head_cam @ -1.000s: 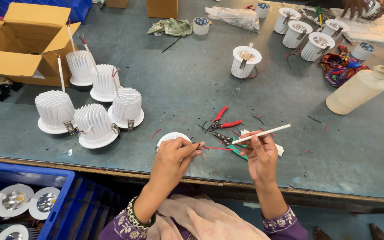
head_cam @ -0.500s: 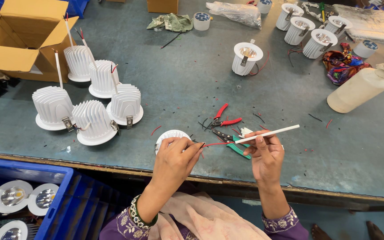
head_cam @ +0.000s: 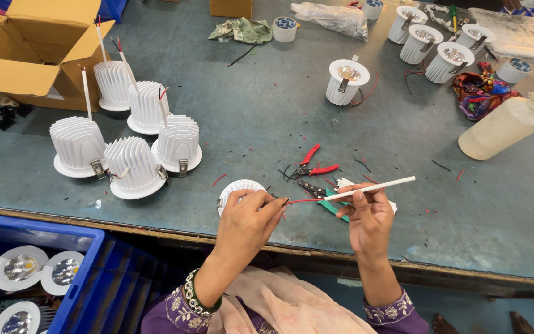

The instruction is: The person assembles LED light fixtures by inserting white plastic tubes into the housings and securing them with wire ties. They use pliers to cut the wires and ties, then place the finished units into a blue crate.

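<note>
My left hand (head_cam: 247, 221) pinches the end of thin red and black wires (head_cam: 298, 200) just above a white round lamp housing (head_cam: 237, 188) on the grey worktable (head_cam: 267, 111). My right hand (head_cam: 369, 218) holds a white sleeve tube (head_cam: 375, 187) that the wires run into. Under the hands lie red-handled cutters (head_cam: 316, 164) and a green-handled tool (head_cam: 329, 201).
Several white finned lamp housings (head_cam: 131, 139) stand at the left beside an open cardboard box (head_cam: 26, 49). More housings (head_cam: 424, 43) sit at the back right, one (head_cam: 346, 80) in the middle. A cream plastic bottle (head_cam: 505, 127) lies right. A blue crate (head_cam: 38, 272) holds lamps at lower left.
Both hands stayed over the same spot near the table's front edge, working the wires and tube; the view shifted slightly.
</note>
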